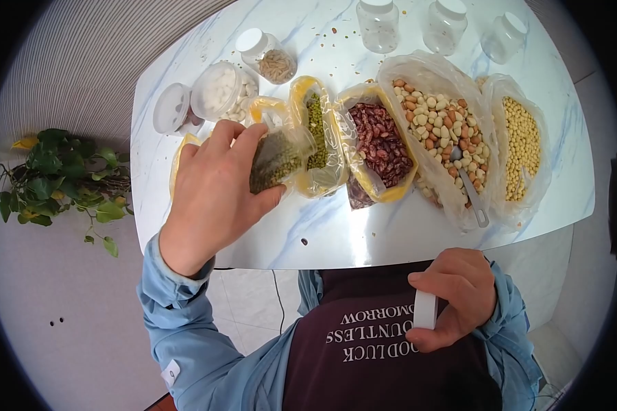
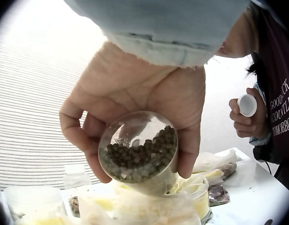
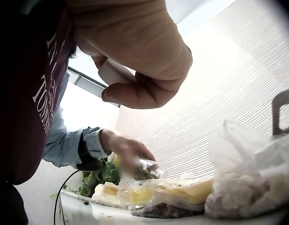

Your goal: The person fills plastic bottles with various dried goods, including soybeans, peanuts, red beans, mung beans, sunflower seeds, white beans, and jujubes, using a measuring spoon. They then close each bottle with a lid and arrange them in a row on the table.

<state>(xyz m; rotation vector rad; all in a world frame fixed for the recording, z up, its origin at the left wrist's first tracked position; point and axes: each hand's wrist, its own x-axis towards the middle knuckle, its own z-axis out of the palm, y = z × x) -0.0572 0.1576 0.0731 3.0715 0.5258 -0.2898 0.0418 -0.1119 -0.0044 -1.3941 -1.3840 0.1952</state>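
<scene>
My left hand (image 1: 209, 188) grips a clear jar (image 2: 142, 157) part-filled with small dark-green beans. The jar lies tipped on its side, its mouth end over the yellow-edged bag (image 1: 317, 130) of green beans; in the left wrist view its round base faces the camera. Fingers and thumb hold it from opposite sides. In front of the person's chest, away from the table, the right hand (image 1: 467, 284) pinches a white jar lid (image 1: 426, 309) between thumb and fingers. The lid's hollow inner side shows in the left wrist view.
Right of the green beans stand bags of dark-red beans (image 1: 377, 140), mixed nuts (image 1: 452, 116) with a spoon (image 1: 472, 188), and yellow beans (image 1: 521, 147). Several lidded jars line the far side, one holding brown pieces (image 1: 277, 66). A plant (image 1: 68, 178) is at left.
</scene>
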